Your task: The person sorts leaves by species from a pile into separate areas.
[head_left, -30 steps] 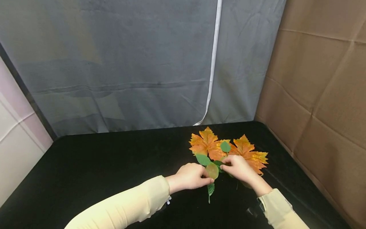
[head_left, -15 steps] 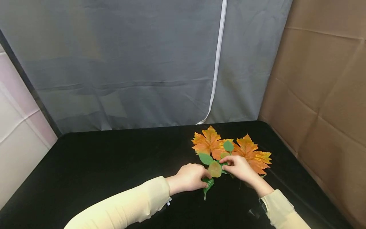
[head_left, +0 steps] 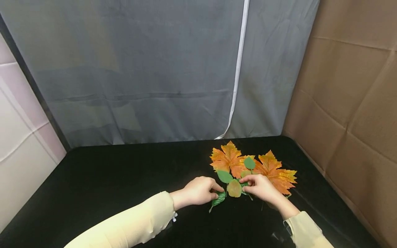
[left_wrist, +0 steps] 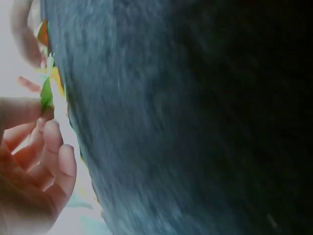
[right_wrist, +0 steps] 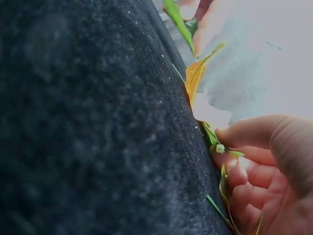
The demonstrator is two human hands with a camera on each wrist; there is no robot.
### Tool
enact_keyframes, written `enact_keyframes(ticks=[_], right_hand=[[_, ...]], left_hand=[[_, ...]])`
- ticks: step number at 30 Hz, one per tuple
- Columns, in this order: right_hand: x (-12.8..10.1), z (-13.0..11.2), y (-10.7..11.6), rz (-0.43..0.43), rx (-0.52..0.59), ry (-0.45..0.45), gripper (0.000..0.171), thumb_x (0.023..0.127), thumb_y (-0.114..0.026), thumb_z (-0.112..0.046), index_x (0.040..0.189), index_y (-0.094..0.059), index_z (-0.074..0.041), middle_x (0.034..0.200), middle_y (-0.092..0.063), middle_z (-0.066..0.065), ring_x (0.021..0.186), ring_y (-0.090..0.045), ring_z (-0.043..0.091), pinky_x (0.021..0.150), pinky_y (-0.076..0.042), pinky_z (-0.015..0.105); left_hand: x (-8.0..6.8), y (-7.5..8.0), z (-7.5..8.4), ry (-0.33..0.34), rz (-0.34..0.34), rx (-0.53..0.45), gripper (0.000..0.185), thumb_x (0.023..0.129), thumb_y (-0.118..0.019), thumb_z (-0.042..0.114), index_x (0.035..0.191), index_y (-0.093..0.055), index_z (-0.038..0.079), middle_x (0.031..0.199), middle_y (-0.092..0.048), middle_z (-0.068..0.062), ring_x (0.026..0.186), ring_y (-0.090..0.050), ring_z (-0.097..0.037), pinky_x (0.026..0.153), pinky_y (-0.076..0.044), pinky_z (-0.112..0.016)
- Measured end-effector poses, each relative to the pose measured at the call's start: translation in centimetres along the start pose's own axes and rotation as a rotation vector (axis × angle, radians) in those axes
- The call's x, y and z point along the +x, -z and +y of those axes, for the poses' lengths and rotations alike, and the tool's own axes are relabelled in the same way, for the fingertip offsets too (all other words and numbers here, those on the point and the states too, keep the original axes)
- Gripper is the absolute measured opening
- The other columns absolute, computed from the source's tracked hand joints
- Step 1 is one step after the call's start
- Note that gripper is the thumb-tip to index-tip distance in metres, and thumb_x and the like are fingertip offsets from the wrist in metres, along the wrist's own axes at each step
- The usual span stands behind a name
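Two orange maple leaves point(head_left: 248, 164), four small leaves point(head_left: 234, 188) — left hand point(head_left: 198, 190), right hand point(head_left: 260, 186) pinching

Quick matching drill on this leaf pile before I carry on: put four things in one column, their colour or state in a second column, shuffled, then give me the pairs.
Things:
1. left hand
2. right hand
3. maple leaves
4. table

States:
A. black, bears the leaves
B. orange, lying flat farthest from the person
C. pinches a ribbed green leaf left of the pile
D. fingers on the small green leaves beside the yellowish round leaf

Pairs: 1-C, 2-D, 3-B, 4-A
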State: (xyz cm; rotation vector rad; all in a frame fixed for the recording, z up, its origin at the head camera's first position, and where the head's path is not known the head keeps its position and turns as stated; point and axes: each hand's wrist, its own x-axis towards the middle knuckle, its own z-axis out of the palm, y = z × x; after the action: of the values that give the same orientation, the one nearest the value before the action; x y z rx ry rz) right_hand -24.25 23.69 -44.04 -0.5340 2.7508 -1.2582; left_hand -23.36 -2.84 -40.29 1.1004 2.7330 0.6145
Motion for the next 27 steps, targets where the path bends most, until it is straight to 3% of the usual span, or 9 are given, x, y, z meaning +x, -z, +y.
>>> enact_keyframes(ticks=[11, 27], right_hand=[[0.4, -0.5, 0.9, -0.031, -0.007, 0.042, 0.026, 0.082, -0.074, -0.01, 0.107, -0.072, -0.003, 0.076, -0.051, -0.001, 0.065, -0.045, 0.013, 0.056, -0.039, 0.027], [0.0, 0.0, 0.2, -0.077, 0.058, 0.002, 0.029, 0.08, -0.074, -0.009, 0.107, -0.071, 0.001, 0.072, -0.049, 0.0, 0.059, -0.042, 0.01, 0.052, -0.036, 0.024]], left_hand=[[-2.5, 2.3, -3.1, 0.016, 0.136, -0.01, 0.024, 0.084, -0.071, 0.008, 0.107, -0.076, 0.012, 0.09, -0.068, 0.004, 0.082, -0.061, -0.011, 0.071, -0.049, -0.03], [-6.7, 4.8, -7.3, 0.143, 0.235, 0.035, 0.025, 0.084, -0.071, 0.006, 0.108, -0.075, 0.01, 0.087, -0.064, 0.006, 0.071, -0.052, -0.008, 0.064, -0.044, -0.028]])
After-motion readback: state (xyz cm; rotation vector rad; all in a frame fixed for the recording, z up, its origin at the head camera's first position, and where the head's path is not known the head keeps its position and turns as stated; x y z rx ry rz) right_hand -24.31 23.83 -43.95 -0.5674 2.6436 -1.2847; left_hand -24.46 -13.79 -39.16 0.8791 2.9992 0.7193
